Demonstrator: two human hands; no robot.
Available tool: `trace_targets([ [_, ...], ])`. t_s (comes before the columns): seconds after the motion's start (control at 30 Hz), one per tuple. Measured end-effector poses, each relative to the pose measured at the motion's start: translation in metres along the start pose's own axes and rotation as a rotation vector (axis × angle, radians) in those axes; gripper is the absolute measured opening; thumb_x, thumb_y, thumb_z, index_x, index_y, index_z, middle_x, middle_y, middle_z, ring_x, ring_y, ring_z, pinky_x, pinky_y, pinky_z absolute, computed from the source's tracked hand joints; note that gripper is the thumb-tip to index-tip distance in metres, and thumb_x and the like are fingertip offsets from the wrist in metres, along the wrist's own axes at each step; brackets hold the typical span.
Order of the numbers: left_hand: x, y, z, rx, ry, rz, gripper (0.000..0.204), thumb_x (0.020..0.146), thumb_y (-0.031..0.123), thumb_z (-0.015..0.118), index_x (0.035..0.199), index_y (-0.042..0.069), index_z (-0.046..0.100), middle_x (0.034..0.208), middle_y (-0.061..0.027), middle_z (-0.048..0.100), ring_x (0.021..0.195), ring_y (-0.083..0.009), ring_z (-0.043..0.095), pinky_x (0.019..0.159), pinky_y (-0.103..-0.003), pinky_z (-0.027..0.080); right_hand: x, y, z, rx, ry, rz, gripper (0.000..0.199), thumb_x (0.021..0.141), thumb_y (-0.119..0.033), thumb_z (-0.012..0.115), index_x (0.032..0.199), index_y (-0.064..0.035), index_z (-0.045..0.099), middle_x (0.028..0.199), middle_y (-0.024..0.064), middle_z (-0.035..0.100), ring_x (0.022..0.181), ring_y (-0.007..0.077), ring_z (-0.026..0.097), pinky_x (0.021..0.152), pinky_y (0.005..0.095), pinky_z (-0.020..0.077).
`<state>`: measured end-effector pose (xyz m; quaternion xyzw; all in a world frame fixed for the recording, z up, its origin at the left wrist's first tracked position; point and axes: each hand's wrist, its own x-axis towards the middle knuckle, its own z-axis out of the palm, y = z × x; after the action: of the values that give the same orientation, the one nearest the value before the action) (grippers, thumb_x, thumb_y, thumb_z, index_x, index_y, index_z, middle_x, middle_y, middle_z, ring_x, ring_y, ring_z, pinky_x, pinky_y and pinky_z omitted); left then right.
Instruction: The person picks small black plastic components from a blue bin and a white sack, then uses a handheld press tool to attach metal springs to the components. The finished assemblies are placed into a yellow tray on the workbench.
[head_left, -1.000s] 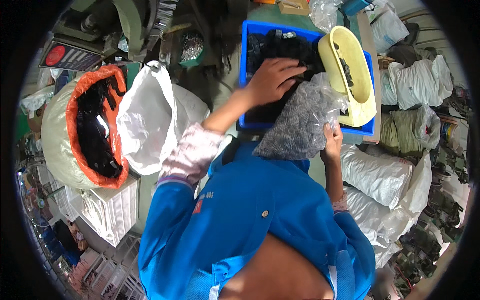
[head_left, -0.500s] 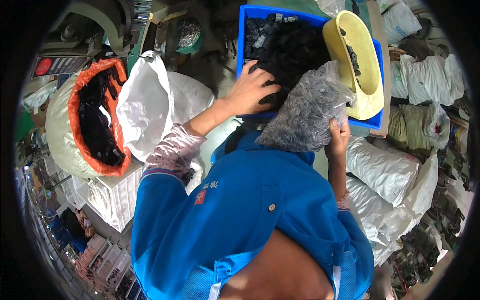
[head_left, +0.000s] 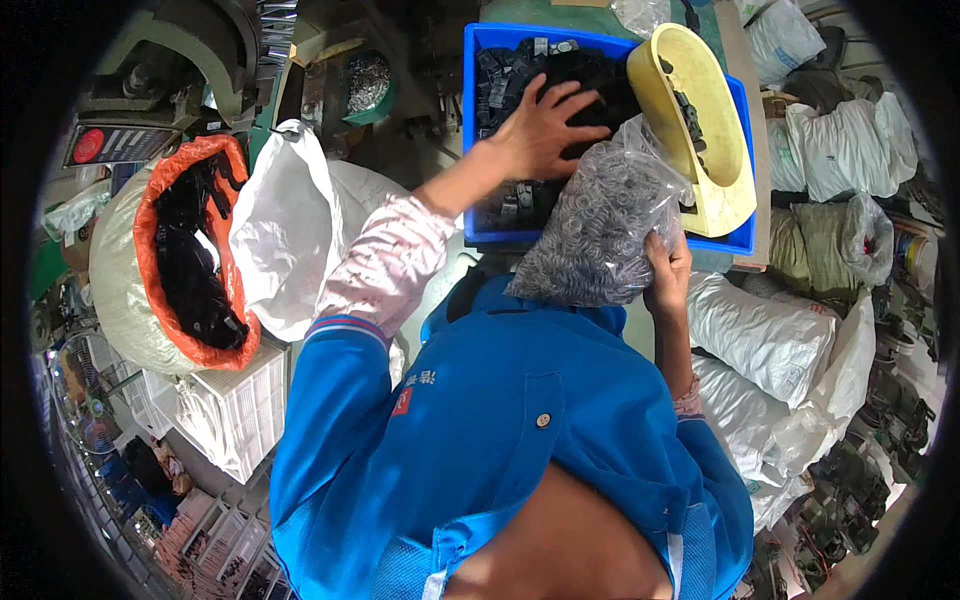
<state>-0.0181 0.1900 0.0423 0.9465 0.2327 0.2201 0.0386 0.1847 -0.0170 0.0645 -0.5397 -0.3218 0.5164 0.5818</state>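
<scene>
A clear plastic bag (head_left: pixel 600 220) full of small dark ring-like or coiled pieces rests against the near edge of a blue bin (head_left: pixel 480 237). At its lower right, my right hand (head_left: pixel 668 272) grips the bag with the thumb in front; the other fingers are partly hidden. My left hand (head_left: pixel 548 130) reaches over the bin with its fingers spread, above or lightly touching the black pieces (head_left: pixel 500 95) inside; which of these I cannot tell. A yellow scoop-like container (head_left: pixel 735 150) with a few black pieces in it stands in the bin's right side.
To the left are an orange-lined sack (head_left: pixel 240 290) of black parts and an open white sack (head_left: pixel 285 240). Beyond them sits a green tub (head_left: pixel 372 110) of small shiny pieces. Stuffed white sacks (head_left: pixel 765 335) are piled on the right.
My left hand has moved up and right, farther over the bin. The bin and yellow container have shifted slightly left in view. My right hand stays on the bag.
</scene>
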Motion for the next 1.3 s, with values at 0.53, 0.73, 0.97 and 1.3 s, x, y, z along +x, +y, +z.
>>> trace_targets([
  [0.53, -0.035, 0.03, -0.035, -0.737, 0.369, -0.578, 0.038, 0.095, 0.012, 0.056, 0.132, 0.003, 0.052, 0.117, -0.0156, 0.062, 0.101, -0.0249, 0.063, 0.085, -0.035, 0.051, 0.013, -0.021, 0.0, -0.21, -0.289, -0.057, 0.081, 0.086, -0.026, 0.069, 0.149, -0.0001, 0.026, 0.145, 0.0137, 0.039, 0.133, 0.0248, 0.036, 0.112, 0.0361, 0.0253],
  [0.73, -0.063, 0.098, -0.039, -1.604, 0.082, -0.986, 0.06, 0.085, 0.024, 0.074, 0.13, -0.005, 0.046, 0.12, -0.015, 0.058, 0.117, -0.0209, 0.053, 0.097, -0.036, 0.046, 0.029, -0.045, 0.024, -0.16, -0.223, 0.194, 0.078, 0.08, -0.016, 0.077, 0.143, 0.0013, 0.033, 0.133, 0.0164, 0.051, 0.124, 0.0219, 0.048, 0.105, 0.0348, 0.0407],
  [0.97, -0.044, 0.093, -0.064, -2.175, 0.114, -0.973, 0.06, 0.084, 0.015, 0.07, 0.135, -0.001, 0.043, 0.124, -0.0158, 0.058, 0.11, -0.0273, 0.06, 0.095, -0.041, 0.051, 0.055, -0.066, 0.019, 0.113, -0.287, 0.38, 0.056, 0.096, -0.021, 0.057, 0.139, 0.0068, 0.036, 0.127, 0.0151, 0.055, 0.109, 0.0233, 0.06, 0.095, 0.0328, 0.0502],
  [1.3, -0.053, 0.096, -0.034, -2.355, 0.219, -1.172, 0.032, 0.084, 0.006, 0.064, 0.114, -0.004, 0.06, 0.111, -0.0158, 0.065, 0.096, -0.0245, 0.066, 0.086, -0.038, 0.055, 0.069, -0.063, 0.018, -0.041, -0.215, 0.508, 0.039, 0.096, -0.016, 0.055, 0.126, 0.0085, 0.052, 0.121, 0.0159, 0.059, 0.109, 0.0218, 0.06, 0.094, 0.0357, 0.0516],
])
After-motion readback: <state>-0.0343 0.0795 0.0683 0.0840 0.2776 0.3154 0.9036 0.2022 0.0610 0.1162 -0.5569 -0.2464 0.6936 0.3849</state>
